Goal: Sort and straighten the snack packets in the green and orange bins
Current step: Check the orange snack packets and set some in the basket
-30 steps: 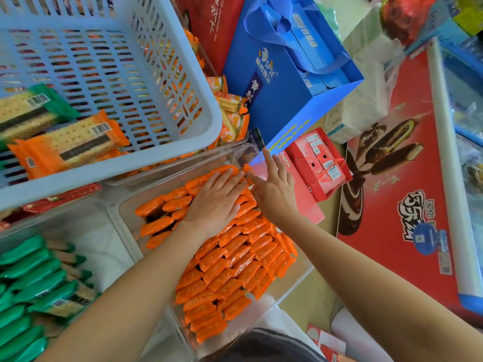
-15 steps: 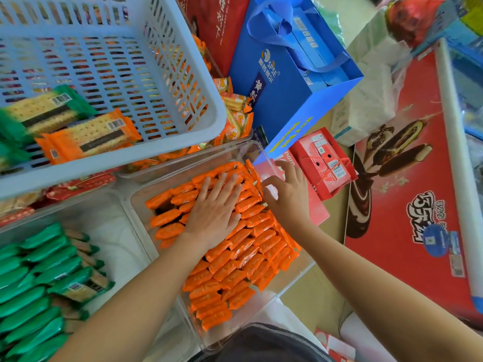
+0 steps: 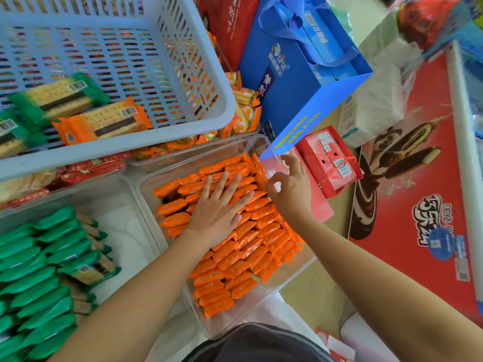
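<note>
Head view, left to right: the left clear bin (image 3: 122,231) holds stacked green packets (image 3: 39,270). The blue basket (image 3: 130,145) above it has green and orange cracker packs (image 3: 104,121). The centre clear bin (image 3: 287,279) is packed with orange packets (image 3: 248,252). Left hand (image 3: 217,207) lies flat on them, fingers (image 3: 224,181) spread. Right hand (image 3: 290,189) is at the bin's right edge, thumb and index ringed. I can't tell if they pinch a packet.

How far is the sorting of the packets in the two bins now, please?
Done: the near rows of orange packets stand tidy in their clear bin. In hand: the left hand presses flat on the far rows; the right hand works at their right edge, grip unclear. Left: looser packets by that bin's left wall, some askew green packets, and loose packets in the blue basket.
</note>
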The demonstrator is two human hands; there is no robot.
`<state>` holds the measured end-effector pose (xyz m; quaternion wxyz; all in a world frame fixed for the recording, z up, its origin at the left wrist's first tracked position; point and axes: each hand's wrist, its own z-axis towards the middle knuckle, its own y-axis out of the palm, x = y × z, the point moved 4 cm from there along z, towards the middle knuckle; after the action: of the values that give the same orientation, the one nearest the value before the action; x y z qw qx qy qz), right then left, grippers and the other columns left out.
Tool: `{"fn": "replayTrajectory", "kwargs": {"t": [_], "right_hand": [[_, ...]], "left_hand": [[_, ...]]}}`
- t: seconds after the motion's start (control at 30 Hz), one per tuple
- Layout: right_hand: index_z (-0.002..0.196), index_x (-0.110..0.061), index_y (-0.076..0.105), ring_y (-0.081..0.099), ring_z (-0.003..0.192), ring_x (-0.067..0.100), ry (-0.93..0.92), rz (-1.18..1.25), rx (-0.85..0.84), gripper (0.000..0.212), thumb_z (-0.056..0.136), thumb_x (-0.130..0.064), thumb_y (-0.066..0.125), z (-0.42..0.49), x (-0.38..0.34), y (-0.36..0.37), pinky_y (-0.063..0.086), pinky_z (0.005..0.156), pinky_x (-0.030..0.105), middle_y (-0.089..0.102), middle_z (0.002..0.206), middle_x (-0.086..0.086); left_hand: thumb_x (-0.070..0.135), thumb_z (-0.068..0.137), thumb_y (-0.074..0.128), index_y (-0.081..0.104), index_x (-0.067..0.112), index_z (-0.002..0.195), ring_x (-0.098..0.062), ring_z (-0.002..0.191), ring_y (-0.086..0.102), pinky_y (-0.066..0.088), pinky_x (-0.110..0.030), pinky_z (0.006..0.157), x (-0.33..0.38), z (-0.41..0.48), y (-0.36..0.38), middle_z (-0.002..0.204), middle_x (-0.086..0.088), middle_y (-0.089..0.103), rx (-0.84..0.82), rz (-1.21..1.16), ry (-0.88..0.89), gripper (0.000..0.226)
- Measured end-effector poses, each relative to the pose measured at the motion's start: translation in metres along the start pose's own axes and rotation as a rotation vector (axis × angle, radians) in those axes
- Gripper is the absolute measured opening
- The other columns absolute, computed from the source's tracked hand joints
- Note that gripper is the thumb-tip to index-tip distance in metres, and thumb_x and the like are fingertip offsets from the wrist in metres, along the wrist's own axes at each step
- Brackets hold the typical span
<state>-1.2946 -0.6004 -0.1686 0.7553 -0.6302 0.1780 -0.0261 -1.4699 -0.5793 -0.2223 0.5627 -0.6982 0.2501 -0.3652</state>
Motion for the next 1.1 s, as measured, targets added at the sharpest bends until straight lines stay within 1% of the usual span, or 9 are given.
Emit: {"fn": "replayTrajectory", "kwargs": {"t": [0.13,0.23,0.4,0.5,0.6,0.67,0.8,0.9,1.1], "right_hand": [[0.07,-0.01,0.068,0.055,0.087,0.031,-0.135,-0.033,0.087,0.013,0.08,-0.015,0.074,-0.006,-0.002,-0.011,0.045,0.07,0.043,0.06,0.094,0.007],[0.072,-0.01,0.066,0.055,0.078,0.028,-0.188,-0.061,0.071,0.013,0.083,-0.016,0.07,-0.013,-0.001,-0.014,0.044,0.069,0.04,0.064,0.074,0.001],[0.075,-0.012,0.061,0.053,0.073,0.017,-0.004,0.115,0.116,0.012,0.087,-0.016,0.063,-0.016,0.006,-0.033,0.044,0.061,0.036,0.061,0.073,-0.001],[0.076,-0.011,0.06,0.053,0.064,0.01,0.075,0.217,0.163,0.013,0.089,-0.012,0.06,-0.014,0.012,-0.049,0.047,0.056,0.031,0.059,0.071,-0.003],[0.078,-0.009,0.06,0.056,0.061,0.006,0.208,0.377,0.187,0.015,0.093,-0.013,0.059,-0.015,0.02,-0.061,0.046,0.058,0.026,0.062,0.072,0.001],[0.081,-0.007,0.061,0.062,0.061,0.009,0.27,0.514,0.17,0.016,0.095,-0.013,0.057,-0.02,0.022,-0.067,0.05,0.06,0.025,0.066,0.073,0.006],[0.081,-0.004,0.06,0.066,0.061,0.008,0.35,0.733,0.046,0.017,0.097,-0.007,0.054,-0.034,0.018,-0.066,0.055,0.062,0.024,0.067,0.073,0.008],[0.082,-0.007,0.059,0.064,0.062,0.009,0.399,0.817,-0.045,0.019,0.098,-0.007,0.05,-0.043,0.012,-0.063,0.053,0.062,0.022,0.066,0.072,0.004],[0.087,-0.01,0.066,0.062,0.061,0.01,0.449,0.92,-0.166,0.024,0.098,-0.03,0.056,-0.057,0.007,-0.061,0.053,0.059,0.022,0.069,0.08,0.006]], "left_hand": [[0.048,0.104,0.027,-0.005,0.039,0.154,-0.035,0.147,-0.021,-0.007,-0.059,0.118,0.0,0.0,0.0,0.162,-0.009,-0.018,-0.024,0.017,-0.014,0.06],[0.048,0.104,0.028,-0.001,0.038,0.155,-0.035,0.147,-0.021,-0.008,-0.059,0.118,0.0,0.0,0.001,0.162,-0.009,-0.017,-0.008,0.007,-0.018,0.06],[0.047,0.104,0.028,-0.001,0.038,0.155,-0.034,0.147,-0.023,-0.01,-0.058,0.118,0.002,0.001,-0.002,0.162,-0.009,-0.018,-0.059,0.0,-0.018,0.06],[0.045,0.104,0.032,0.013,0.035,0.155,-0.031,0.149,-0.018,-0.008,-0.055,0.119,0.003,0.002,-0.007,0.164,-0.007,-0.009,-0.067,-0.083,-0.045,0.056],[0.035,0.103,0.042,0.049,0.026,0.141,-0.028,0.148,0.013,0.015,-0.051,0.12,0.006,0.0,-0.022,0.158,-0.007,0.029,0.172,-0.416,-0.113,0.04],[0.031,0.102,0.048,0.057,0.017,0.131,-0.023,0.131,0.041,0.036,-0.043,0.108,0.008,-0.002,-0.034,0.138,-0.005,0.053,0.341,-0.688,-0.185,0.034],[0.031,0.1,0.052,0.056,0.012,0.123,-0.011,0.077,0.07,0.053,-0.022,0.062,0.022,0.002,-0.044,0.111,-0.008,0.069,0.176,-1.536,-0.494,0.03],[0.02,0.097,0.059,0.064,0.007,0.109,-0.011,0.057,0.068,0.049,-0.018,0.048,0.023,-0.005,-0.045,0.093,-0.009,0.073,0.216,-1.656,-0.543,0.018],[0.01,0.09,0.067,0.066,0.006,0.111,-0.015,0.062,0.069,0.056,-0.023,0.06,0.027,-0.026,-0.042,0.083,-0.005,0.074,0.179,-1.811,-0.496,0.021]]}}
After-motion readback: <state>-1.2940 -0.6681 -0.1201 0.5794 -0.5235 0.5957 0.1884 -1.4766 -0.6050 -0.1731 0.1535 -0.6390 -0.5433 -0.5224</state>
